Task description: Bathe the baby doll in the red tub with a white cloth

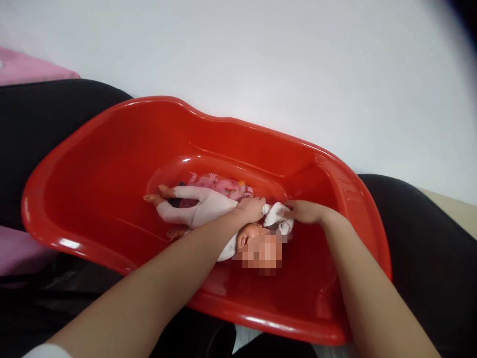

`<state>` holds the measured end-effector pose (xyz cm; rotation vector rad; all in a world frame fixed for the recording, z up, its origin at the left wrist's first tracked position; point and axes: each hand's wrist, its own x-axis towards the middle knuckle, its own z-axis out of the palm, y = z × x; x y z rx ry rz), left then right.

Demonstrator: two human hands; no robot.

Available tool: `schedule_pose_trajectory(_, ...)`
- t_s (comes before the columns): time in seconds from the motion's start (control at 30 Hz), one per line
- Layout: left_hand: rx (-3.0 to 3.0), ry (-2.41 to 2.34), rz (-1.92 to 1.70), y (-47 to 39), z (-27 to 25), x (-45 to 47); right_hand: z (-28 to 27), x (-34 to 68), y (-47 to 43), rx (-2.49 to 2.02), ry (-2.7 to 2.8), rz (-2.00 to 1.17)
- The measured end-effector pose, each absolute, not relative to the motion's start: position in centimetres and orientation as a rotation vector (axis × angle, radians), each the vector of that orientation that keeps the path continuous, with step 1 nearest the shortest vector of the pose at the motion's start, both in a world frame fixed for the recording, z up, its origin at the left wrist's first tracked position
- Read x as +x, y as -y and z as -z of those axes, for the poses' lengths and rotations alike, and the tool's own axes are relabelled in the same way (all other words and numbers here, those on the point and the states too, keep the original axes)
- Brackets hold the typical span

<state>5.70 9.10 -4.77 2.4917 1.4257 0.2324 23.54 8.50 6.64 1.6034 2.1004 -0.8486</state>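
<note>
A baby doll (210, 211) with a white body and legs lies on its back in a red baby bathtub (108, 149). Its feet point left and its head lies to the right. My left hand (252, 209) reaches across its chest and is closed around its upper body near the far arm; the exact grip is partly hidden. Just right of that, my right hand (304, 211) pinches a crumpled white cloth (278, 216) beside the doll's head. Whether this cloth joins the doll's sleeve I cannot tell.
Pink patterned pieces (223, 186) lie on the tub floor behind the doll. Black chairs (421, 238) flank the tub on both sides. A white wall (279, 64) rises behind it, and pink fabric (33, 69) shows at the far left.
</note>
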Motion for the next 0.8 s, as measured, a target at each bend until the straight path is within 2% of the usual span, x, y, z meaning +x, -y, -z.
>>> schedule_pose_trajectory(0.3, 2.478, -1.423, -0.224, -9.11, 4.81, 5.68, -6.10, 23.95, -8.80, 1.619, -2.093, 0.924)
schedule_pose_trajectory(0.8, 2.479, -1.425, -0.199, -9.08, 4.67, 5.67, -6.51, 23.47, -8.57, 1.620, -2.077, 0.848)
